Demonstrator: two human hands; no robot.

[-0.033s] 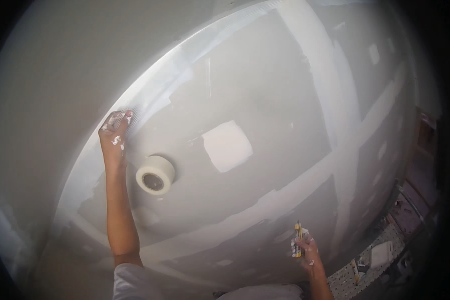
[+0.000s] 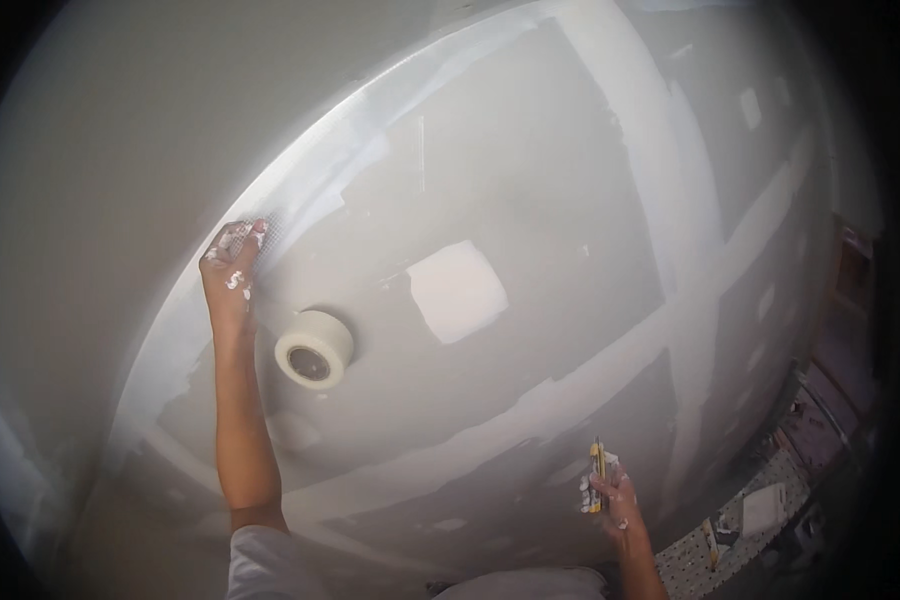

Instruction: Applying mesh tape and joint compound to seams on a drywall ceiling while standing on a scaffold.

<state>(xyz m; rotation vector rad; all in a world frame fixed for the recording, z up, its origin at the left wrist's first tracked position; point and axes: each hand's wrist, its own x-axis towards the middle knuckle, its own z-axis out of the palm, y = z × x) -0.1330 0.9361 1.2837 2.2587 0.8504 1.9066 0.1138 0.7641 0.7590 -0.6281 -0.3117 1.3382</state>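
Mesh strip (image 2: 273,226) sits pinched in left hand (image 2: 233,258), tape roll (image 2: 317,332) just below that grip; right hand (image 2: 618,492) wraps yellow cutter (image 2: 597,470). Likely placing step; next move calls for steady pressure.

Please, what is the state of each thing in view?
Left hand: curled on mesh, white-smeared
Mesh: partly covered by left hand
Roll: tilted, core hole showing
Right hand: closed around knife, white-smeared
Knife: held, pointing up in picture; blade unclear
Patch: whitish, squarish
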